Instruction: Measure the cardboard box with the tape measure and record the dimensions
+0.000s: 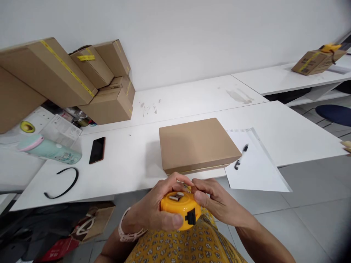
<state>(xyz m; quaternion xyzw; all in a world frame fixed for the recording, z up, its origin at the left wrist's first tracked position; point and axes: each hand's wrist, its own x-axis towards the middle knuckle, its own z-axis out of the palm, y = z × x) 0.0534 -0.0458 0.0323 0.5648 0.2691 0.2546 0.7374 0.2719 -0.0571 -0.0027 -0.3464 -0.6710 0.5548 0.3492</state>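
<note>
Yellow tape measure (168,205), held above the person's lap just in front of the near edge of a white table (131,157). The left hand (155,208) wraps the case, its thumb along the near side; the fingers of the right hand (216,202) are curled at the opposite side, the thumb against the case, though whether they grip any part cannot be told. A closed cardboard box (197,144) lies flat on the table, directly beyond the hands. To its right, white paper (259,171) bears a pen (241,157) and overhangs the table's front edge. To the left lie a dark phone (97,150) and a curved black band (74,182), with a pale green bottle (55,149) on its side nearby. Stacked cartons (106,106), several crossed by yellow tape, occupy the rear left corner against a plain white wall (178,40). A seam runs along the tabletop; brownish smudges mark the strip behind it. At far right, a second white surface (274,80) carries a tilted carton (309,64) topped by a yellow object (330,48). Below it are a shelf (304,101) and a dark blue round seat (336,115). Grey tiles (320,182) cover the floor.
</note>
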